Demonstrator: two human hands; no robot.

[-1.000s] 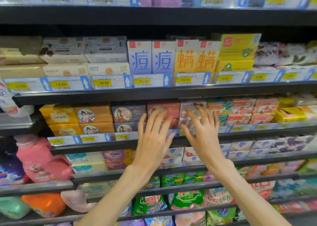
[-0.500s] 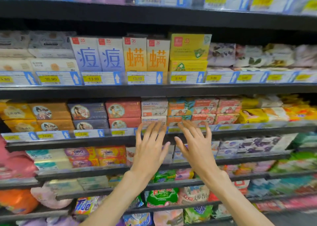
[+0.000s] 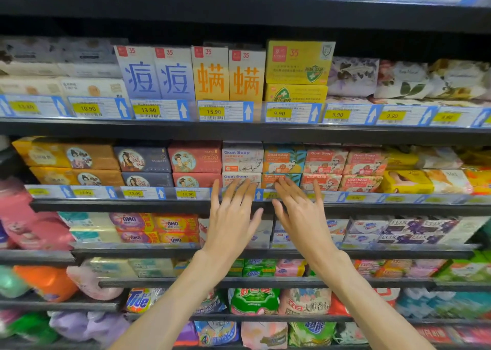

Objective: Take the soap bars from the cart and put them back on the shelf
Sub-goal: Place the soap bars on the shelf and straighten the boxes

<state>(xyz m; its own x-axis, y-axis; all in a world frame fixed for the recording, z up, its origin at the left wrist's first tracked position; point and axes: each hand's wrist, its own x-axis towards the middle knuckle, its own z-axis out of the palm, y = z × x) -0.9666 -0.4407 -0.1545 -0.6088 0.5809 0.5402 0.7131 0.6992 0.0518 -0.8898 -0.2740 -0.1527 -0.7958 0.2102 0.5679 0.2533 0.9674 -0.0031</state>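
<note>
A store shelf (image 3: 239,134) unit fills the view, with black boards stacked one above another and price tags (image 3: 212,111) along each front edge. At 12 o'clock stand tall boxes with big blue and orange characters. On the board under them, soap bars (image 3: 243,159) lie in stacks of two: Goat Soap boxes in the middle, red and dark boxes with portraits toward 9 o'clock, yellow boxes toward 3 o'clock. Lower boards carry OMO and Lux packs, and detergent bags (image 3: 253,300) at 6 o'clock.

Both arms reach up from the bottom edge. The left hand (image 3: 233,216) and the right hand (image 3: 301,215) are side by side, backs to the camera, fingers straight and spread. Each grip is fully open and holds nothing. The fingertips overlap the lower Goat Soap boxes and the tag rail; whether they touch them I cannot tell.

The hands hide some tags and the packs behind them. The view edges are blurred.
</note>
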